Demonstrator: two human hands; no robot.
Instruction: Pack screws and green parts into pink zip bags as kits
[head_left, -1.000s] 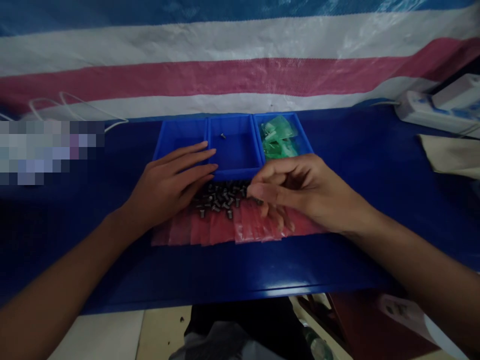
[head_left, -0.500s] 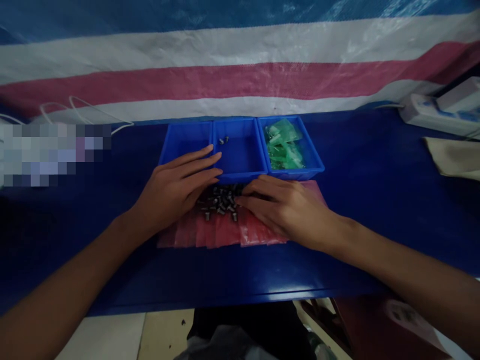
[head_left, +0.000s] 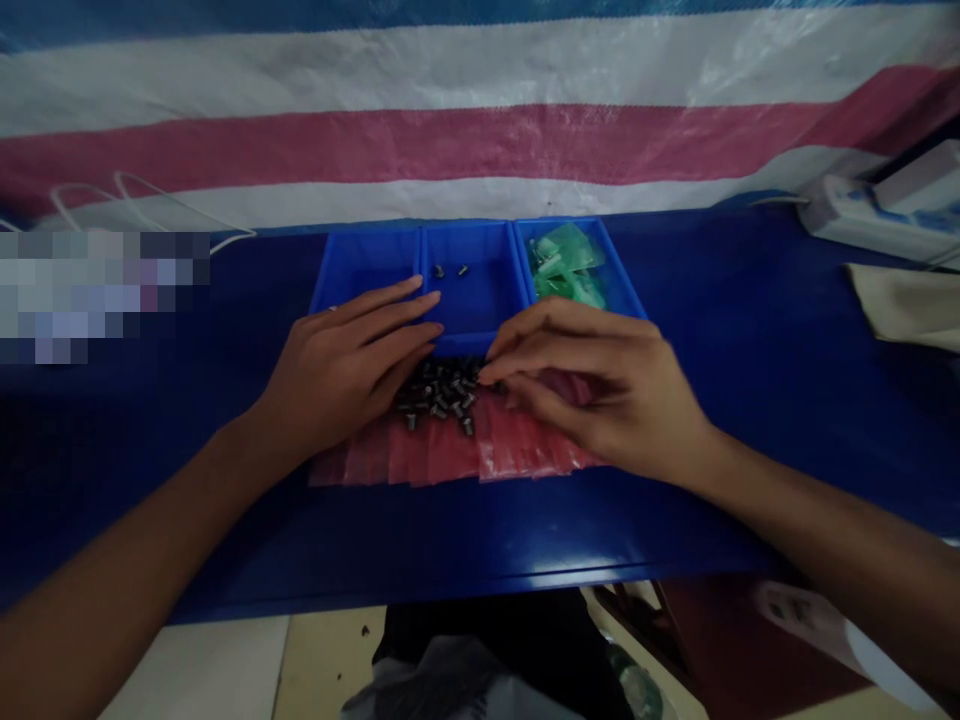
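Glossy blue desk (head_left: 420, 545) here, three blue trays (head_left: 465, 344) lining its back edge, red bags (head_left: 454, 455) overlapping between them and the front edge, white power strip (head_left: 844, 212) toward the back right corner, beige sheet (head_left: 904, 305) just in front!

Facing me, a wrinkled sheet striped in blue, white and red (head_left: 465, 145) forms the backdrop across the full width, glossy toward the upper right. Before it extends my dark blue table (head_left: 360, 550), dimly lit, with a patch of reflected light (head_left: 562, 560) near its front edge. Beneath that edge I see cream flooring (head_left: 322, 665) with dark specks (head_left: 365, 631), a paler slab (head_left: 202, 665) to its left, and a dark reddish-brown surface (head_left: 727, 640) to my right.
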